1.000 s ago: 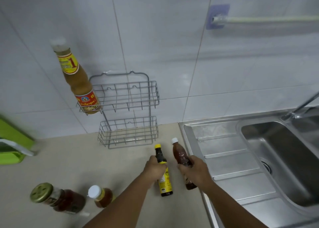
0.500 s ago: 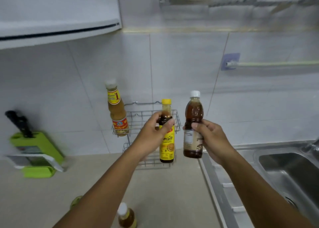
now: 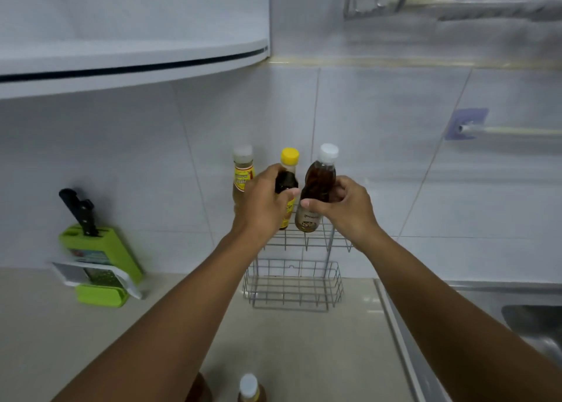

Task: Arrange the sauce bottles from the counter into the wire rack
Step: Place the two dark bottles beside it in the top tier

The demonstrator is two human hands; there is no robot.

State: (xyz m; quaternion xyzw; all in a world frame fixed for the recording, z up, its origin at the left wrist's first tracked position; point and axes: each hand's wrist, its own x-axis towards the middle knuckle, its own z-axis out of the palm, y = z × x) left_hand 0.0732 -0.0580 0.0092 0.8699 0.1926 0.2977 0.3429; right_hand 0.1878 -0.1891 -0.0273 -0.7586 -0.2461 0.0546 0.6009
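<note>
A two-tier wire rack [image 3: 293,286] stands against the tiled wall. A tall amber bottle with a clear cap [image 3: 242,170] stands in the left of its upper tier. My left hand [image 3: 263,202] grips a dark bottle with a yellow cap [image 3: 289,170] upright over the upper tier, beside the tall one. My right hand [image 3: 343,208] holds a brown bottle with a white cap [image 3: 319,182] upright just to the right, its base at the upper tier's level. A small white-capped bottle [image 3: 249,388] stands on the counter at the bottom edge. The lower tier is empty.
A green knife block [image 3: 100,249] with a black-handled knife and a grater sits at the left on the counter. A steel sink [image 3: 474,325] borders the right. A white cabinet [image 3: 130,36] overhangs at upper left. A rail [image 3: 511,131] runs along the wall.
Both hands picked the two bottles up from the counter and raised them to the rack's upper tier. They have moved closer to the rack, next to the tall bottle.
</note>
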